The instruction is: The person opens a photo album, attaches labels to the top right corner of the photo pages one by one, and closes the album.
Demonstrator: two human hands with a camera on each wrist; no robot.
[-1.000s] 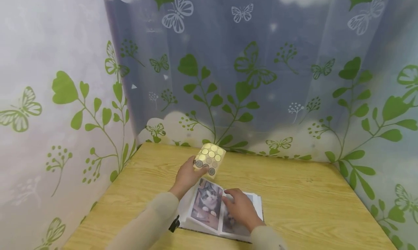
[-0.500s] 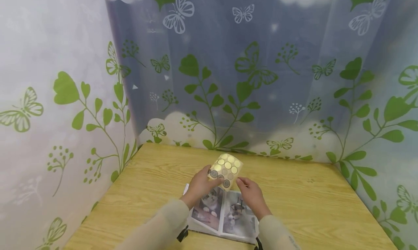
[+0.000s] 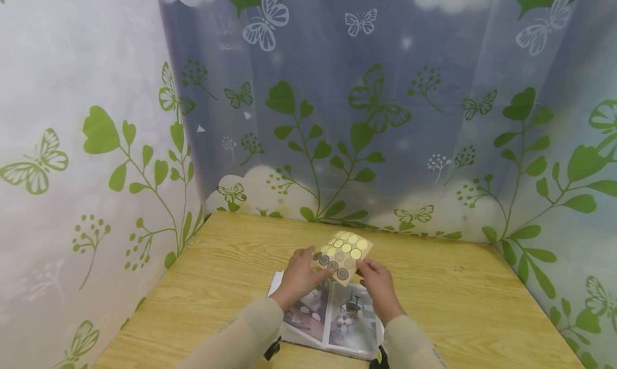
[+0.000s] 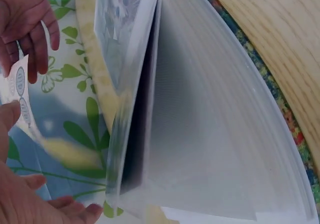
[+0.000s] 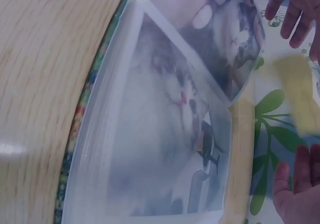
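A sheet of round stickers (image 3: pixel 346 248), some gold and some dark-rimmed, is held tilted above the far edge of an open photo album (image 3: pixel 330 326). My left hand (image 3: pixel 300 277) grips its left side, thumb lying over the lower row. At the sheet's right edge, my right hand (image 3: pixel 378 287) pinches it between thumb and fingers. In the left wrist view the sticker sheet (image 4: pixel 19 88) reaches in at the left, between both hands. The album shows a cat picture (image 3: pixel 351 323) on its right page; my left hand covers part of the left page.
The album lies on a wood-grain table (image 3: pixel 458 299). A patterned curtain (image 3: pixel 434 144) with leaves and butterflies stands along the table's back and sides. Dark straps (image 3: pixel 272 348) hang by both wrists.
The sticker sheet has moved right and slightly nearer in my left hand. My right hand has left the album page, risen to the sheet's right edge and taken hold of it.
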